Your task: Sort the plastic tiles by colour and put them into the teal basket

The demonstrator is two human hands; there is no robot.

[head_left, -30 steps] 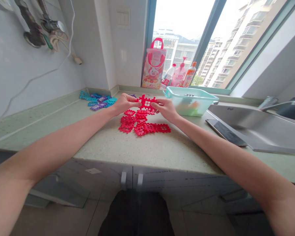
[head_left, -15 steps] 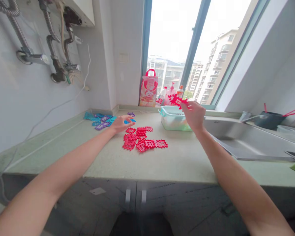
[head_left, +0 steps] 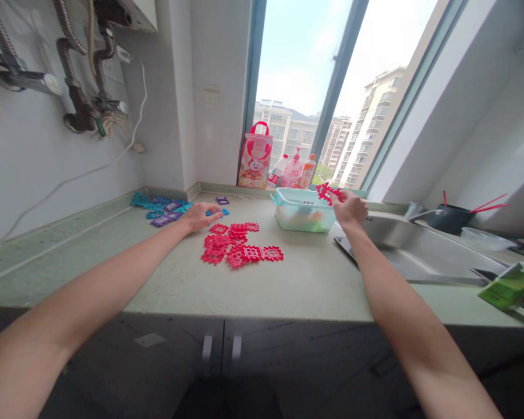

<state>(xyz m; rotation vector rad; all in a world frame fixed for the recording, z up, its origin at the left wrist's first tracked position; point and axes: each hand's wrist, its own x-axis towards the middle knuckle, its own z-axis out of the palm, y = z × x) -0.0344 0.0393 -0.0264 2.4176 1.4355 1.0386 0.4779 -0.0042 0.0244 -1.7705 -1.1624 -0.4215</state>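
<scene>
My right hand [head_left: 350, 208] pinches a red interlocking plastic tile [head_left: 325, 192] with toothed edges. It holds the tile up by the right rim of the pale green plastic box [head_left: 305, 220]. My left hand [head_left: 201, 217] rests low over the counter, thumb and fingers apart, around a small blue tile [head_left: 219, 213]; whether it touches that tile I cannot tell. Just in front of it, a loose pile of red tiles [head_left: 236, 243] is spread on the counter. Blue and purple tiles [head_left: 163, 210] lie heaped to its left. One purple tile [head_left: 222, 200] lies alone behind it.
A metal sink [head_left: 413, 247] is set in the counter at right, with a dark flat object [head_left: 346, 249] at its near-left edge. Bottles [head_left: 293, 172] and a pink bag [head_left: 256, 160] stand on the windowsill. A white cord [head_left: 91, 171] hangs along the left wall.
My right hand has lowered the red tile from above the box toward its right rim. My left hand stays by the blue tile. The view has turned slightly right.
</scene>
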